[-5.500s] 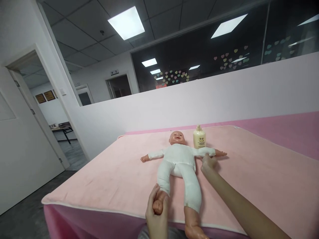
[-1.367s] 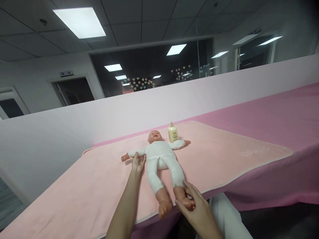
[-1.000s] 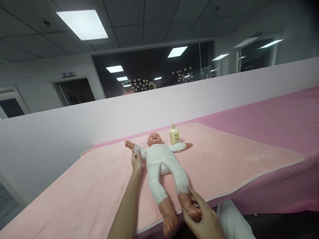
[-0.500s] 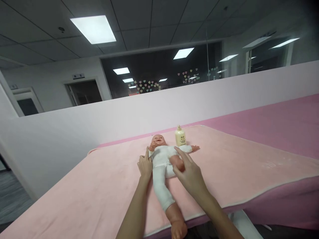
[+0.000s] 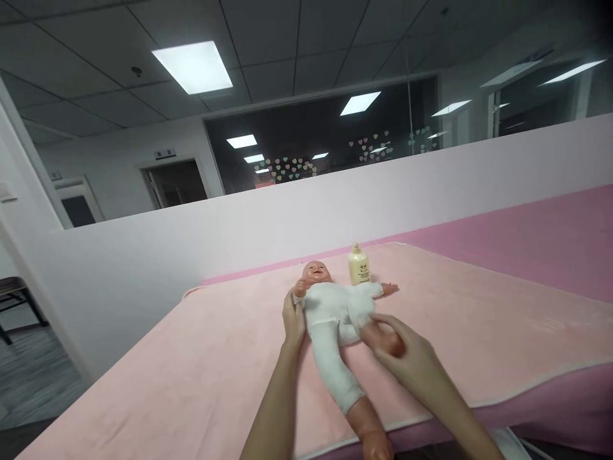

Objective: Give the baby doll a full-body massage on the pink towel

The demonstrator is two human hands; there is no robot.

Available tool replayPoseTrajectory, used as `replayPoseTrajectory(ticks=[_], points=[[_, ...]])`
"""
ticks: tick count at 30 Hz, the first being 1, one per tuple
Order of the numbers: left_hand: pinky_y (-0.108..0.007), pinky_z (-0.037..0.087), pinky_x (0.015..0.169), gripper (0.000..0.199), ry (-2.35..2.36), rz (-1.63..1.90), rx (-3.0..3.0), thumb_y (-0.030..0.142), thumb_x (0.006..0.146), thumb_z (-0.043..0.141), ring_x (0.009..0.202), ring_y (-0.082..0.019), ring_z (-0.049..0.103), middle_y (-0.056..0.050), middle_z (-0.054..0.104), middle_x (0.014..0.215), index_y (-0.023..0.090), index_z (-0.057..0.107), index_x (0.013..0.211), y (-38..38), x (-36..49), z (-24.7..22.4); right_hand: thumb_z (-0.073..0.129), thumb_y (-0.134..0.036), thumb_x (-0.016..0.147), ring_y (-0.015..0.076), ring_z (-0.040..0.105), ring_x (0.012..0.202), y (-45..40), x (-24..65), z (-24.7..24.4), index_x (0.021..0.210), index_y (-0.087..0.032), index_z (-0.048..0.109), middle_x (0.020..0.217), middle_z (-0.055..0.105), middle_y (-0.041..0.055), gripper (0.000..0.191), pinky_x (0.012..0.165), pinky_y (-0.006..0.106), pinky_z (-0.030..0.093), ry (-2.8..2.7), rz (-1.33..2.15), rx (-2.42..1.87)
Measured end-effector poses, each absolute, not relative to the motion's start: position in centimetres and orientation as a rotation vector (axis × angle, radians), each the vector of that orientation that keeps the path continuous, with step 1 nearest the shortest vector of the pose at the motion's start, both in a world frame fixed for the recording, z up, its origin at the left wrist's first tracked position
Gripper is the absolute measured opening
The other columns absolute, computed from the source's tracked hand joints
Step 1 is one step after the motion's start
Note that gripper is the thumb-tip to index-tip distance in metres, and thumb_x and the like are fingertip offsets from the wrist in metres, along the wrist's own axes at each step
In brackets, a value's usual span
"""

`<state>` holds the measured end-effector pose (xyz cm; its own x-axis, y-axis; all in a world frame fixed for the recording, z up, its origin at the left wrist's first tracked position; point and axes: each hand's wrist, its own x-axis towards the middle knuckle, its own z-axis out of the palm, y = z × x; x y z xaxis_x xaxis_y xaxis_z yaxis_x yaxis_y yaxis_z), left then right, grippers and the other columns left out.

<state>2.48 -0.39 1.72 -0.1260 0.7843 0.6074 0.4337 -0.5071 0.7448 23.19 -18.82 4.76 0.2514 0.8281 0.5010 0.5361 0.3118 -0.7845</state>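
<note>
A baby doll [image 5: 330, 303] in a white suit lies on its back on a pink blanket [image 5: 230, 332], head away from me. My left hand [image 5: 293, 318] is against the doll's side and arm at the left, its fingers partly hidden behind the arm. My right hand [image 5: 407, 351] is wrapped round the doll's raised lower leg [image 5: 385, 340], which is bent up and slightly blurred. The other leg [image 5: 366, 418] stretches toward me over the blanket's near edge. A pale yellow bottle [image 5: 359, 266] stands upright just beyond the doll's outstretched arm.
A white low wall [image 5: 287, 220] runs behind the padded surface, with dark glass [image 5: 316, 140] above it. Pink padding [image 5: 541, 249] shows at the right. A dark stool or chair [image 5: 22, 297] stands on the floor at the far left.
My right hand has closed round the doll's raised lower leg, which has swung toward the right. My left hand now lies closer in against the doll's arm. The view has shifted slightly.
</note>
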Motion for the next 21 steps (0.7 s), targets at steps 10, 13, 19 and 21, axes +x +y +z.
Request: replayPoseTrajectory(ticks=[10, 13, 19, 21], points=[[-0.032, 0.043, 0.081, 0.065, 1.616, 1.648, 1.729, 0.03, 0.086, 0.046, 0.094, -0.023, 0.057, -0.008, 0.057, 0.112, 0.032, 0.018, 0.145, -1.0, 2.1, 2.7, 0.054, -0.03, 0.069, 0.022, 0.066, 0.084, -20.9, 23.5, 5.4, 0.127, -0.028, 0.046, 0.102, 0.067, 0.0034, 0.059, 0.068, 0.03, 0.049, -1.377, 0.283, -1.424], [-0.034, 0.04, 0.088, 0.049, 1.705, 1.412, 2.021, 0.02, 0.082, 0.049, 0.101, -0.025, 0.053, -0.01, 0.051, 0.12, 0.035, 0.05, 0.129, -1.0, 2.9, 2.4, 0.052, -0.022, 0.069, 0.0211, 0.063, 0.089, -17.2, 21.8, 8.6, 0.125, -0.026, 0.048, 0.105, 0.065, 0.0035, 0.056, 0.072, 0.029, 0.047, -1.456, 0.211, -1.343], [-0.041, 0.034, 0.095, 0.048, 1.692, 1.322, 2.154, 0.016, 0.082, 0.045, 0.104, -0.028, 0.048, -0.009, 0.048, 0.122, 0.04, 0.055, 0.123, -0.9, 3.3, 2.0, 0.048, -0.01, 0.064, 0.0211, 0.058, 0.094, -10.5, 20.1, 7.4, 0.108, -0.018, 0.056, 0.106, 0.063, 0.0072, 0.045, 0.076, 0.028, 0.042, -1.614, 0.298, -1.356], [-0.039, 0.036, 0.093, 0.048, 1.689, 1.339, 2.117, 0.017, 0.081, 0.046, 0.104, -0.027, 0.049, -0.009, 0.049, 0.121, 0.037, 0.053, 0.124, -1.0, 3.2, 2.1, 0.047, -0.011, 0.066, 0.0204, 0.059, 0.092, -11.2, 20.1, 6.8, 0.109, -0.019, 0.055, 0.104, 0.064, 0.0059, 0.045, 0.074, 0.028, 0.042, -1.6, 0.308, -1.355]])
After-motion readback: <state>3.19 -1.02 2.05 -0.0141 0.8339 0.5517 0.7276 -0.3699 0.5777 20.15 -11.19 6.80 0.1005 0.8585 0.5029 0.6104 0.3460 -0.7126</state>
